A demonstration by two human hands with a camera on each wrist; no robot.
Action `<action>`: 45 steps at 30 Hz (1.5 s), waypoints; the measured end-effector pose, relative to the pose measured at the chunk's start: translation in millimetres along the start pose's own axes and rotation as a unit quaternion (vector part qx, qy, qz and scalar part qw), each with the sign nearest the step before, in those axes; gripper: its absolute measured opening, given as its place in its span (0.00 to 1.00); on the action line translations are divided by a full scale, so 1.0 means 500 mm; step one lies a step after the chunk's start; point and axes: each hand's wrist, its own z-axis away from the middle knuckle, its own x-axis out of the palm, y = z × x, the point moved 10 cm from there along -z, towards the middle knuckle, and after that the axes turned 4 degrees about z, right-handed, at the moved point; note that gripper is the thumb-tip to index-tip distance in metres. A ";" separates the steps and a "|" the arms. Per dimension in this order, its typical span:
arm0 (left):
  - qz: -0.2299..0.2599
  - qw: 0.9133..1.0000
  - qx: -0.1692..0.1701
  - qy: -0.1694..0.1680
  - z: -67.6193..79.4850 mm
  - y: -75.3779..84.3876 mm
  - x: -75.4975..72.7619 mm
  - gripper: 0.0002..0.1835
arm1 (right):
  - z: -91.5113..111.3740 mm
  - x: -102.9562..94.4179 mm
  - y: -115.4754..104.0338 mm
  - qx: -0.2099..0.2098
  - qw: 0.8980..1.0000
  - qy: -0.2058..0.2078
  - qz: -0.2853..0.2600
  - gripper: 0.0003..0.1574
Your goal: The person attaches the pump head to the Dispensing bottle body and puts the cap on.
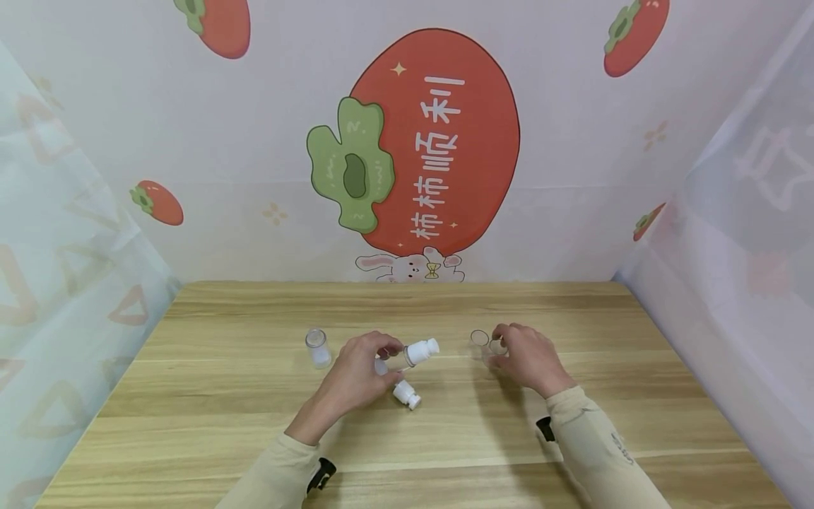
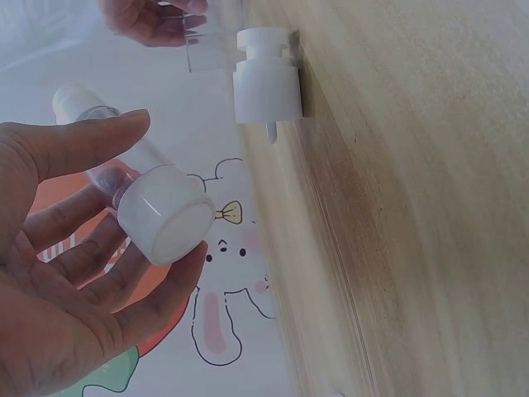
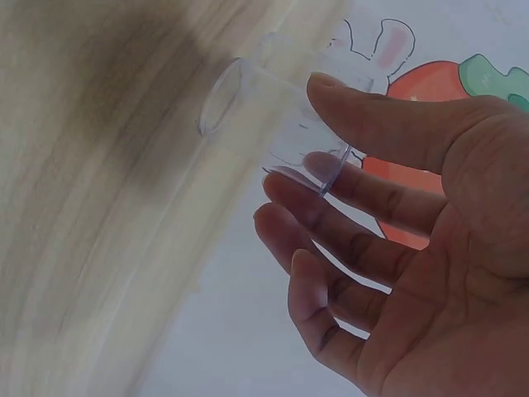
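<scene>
My left hand [image 1: 365, 364] holds a small pump bottle [image 2: 165, 217] with a clear body, white base and white top, tilted above the table. Its thumb and fingers wrap the body in the left wrist view. Beneath that hand, a loose white pump head [image 1: 407, 394] lies on the table; a short stem shows in the left wrist view. My right hand [image 1: 529, 357] has thumb and fingers around a clear plastic cap [image 3: 277, 112], which stands on the table. Close to its left is a second clear cap [image 1: 479, 338].
A clear bottle [image 1: 318, 348] with white at its bottom and no pump on it stands left of my left hand. The wooden table [image 1: 254, 438] meets a printed cloth backdrop [image 1: 254, 240] at the back, with cloth at both sides.
</scene>
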 end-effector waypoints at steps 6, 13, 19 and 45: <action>0.004 1.000 -0.010 0.000 0.002 -0.001 -0.001 0.17 | 0.009 -0.025 -0.004 -0.002 1.000 0.004 0.011 0.21; 0.004 1.000 -0.007 0.000 0.002 0.001 -0.002 0.17 | 0.023 -0.084 -0.021 -0.023 0.998 0.051 -0.020 0.20; 0.002 1.000 -0.008 0.001 0.003 0.002 -0.006 0.17 | 0.031 -0.111 -0.038 -0.036 0.994 0.074 -0.072 0.21; 0.000 1.000 -0.012 -0.008 0.003 0.003 -0.001 0.16 | 0.027 -0.080 -0.136 -0.145 0.921 0.043 -0.358 0.20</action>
